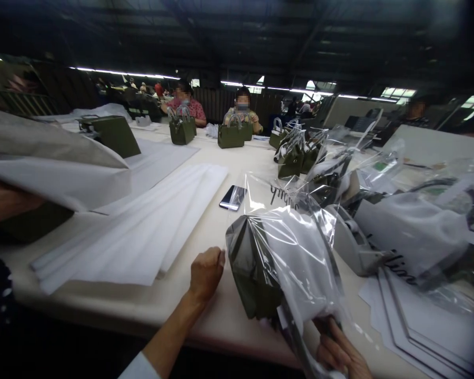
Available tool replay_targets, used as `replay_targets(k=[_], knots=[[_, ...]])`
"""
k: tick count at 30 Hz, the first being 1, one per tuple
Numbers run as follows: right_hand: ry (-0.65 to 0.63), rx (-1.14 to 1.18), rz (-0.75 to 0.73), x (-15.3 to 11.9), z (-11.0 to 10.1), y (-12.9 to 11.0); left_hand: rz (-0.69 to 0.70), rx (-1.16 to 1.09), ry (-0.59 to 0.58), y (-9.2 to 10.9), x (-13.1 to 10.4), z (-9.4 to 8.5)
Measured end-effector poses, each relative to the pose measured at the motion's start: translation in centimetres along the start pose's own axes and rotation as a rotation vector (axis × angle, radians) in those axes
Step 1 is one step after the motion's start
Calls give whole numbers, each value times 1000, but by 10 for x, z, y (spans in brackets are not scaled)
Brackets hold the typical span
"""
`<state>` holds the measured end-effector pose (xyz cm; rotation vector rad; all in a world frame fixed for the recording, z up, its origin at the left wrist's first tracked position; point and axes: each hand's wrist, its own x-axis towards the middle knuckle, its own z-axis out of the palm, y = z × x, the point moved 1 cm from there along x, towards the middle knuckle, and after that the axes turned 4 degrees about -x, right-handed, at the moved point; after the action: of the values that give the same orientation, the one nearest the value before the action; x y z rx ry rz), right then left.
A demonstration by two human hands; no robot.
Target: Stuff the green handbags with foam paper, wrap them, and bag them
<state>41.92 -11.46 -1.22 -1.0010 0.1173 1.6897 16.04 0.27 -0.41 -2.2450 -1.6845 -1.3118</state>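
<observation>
You seem to be fitting plastic [296, 231] over the green bag [256, 279] between your hands, left hand [207, 269] apparently pinching the plastic's side, right hand [339, 347] curled at the near end, grip unclear; the next move likely calls for steadying the bag while drawing evenly.

the plastic bag [296, 247] looks glossy, the handbag [253, 279] smooth and leather-like, the white sheets [142, 231] papery, matt.

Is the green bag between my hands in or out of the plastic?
Mostly in: shiny, creased clear plastic covers the green bag.
</observation>
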Motion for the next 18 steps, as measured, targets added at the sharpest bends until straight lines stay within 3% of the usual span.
replay_targets(k=[4, 7, 9, 11, 14, 18], knots=[[81, 66, -171, 12, 24, -4, 140, -13, -130, 28, -52, -1], [91, -4, -309, 19, 33, -5, 72, -15, -100, 34, -62, -13], [104, -36, -340, 19, 36, -3, 24, -4, -6, 38, -48, -27], [104, -52, -352, 18, 37, -1, 70, -22, 55, 50, -25, -43], [115, -75, -384, 13, 41, 2, 223, -17, 36, 72, 14, -60], [139, -60, -380, 8, 43, 5, 355, 162, -17, 80, 45, -61]])
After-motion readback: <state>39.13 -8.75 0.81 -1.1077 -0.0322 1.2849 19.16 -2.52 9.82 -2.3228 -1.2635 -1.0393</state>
